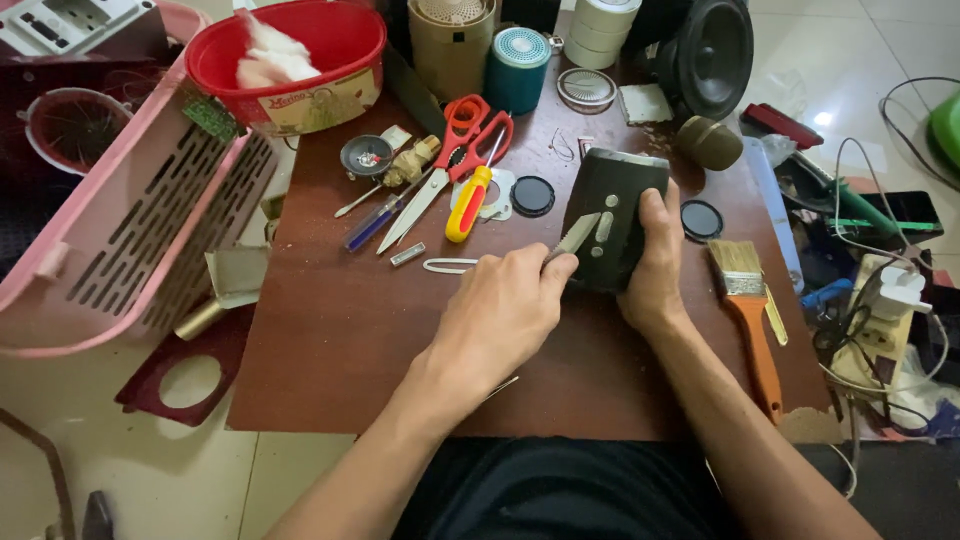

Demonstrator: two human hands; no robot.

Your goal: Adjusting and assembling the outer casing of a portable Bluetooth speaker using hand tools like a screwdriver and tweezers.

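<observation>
Speaker box stands gripped in the right hand. Left hand, just beside it, pinches a metal blade against its face.

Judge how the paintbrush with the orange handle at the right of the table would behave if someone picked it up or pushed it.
The paintbrush looks light for its length. Its flat orange handle lies flush on the table, so a push would probably slide it, not roll it. The pale bristles would likely flex, while the handle seems stiff.

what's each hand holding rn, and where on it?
Right hand grips the dark boxy speaker along its right side, propping it up on the table. Left hand holds a thin metal blade by its near end, tip against the speaker's face.
</observation>
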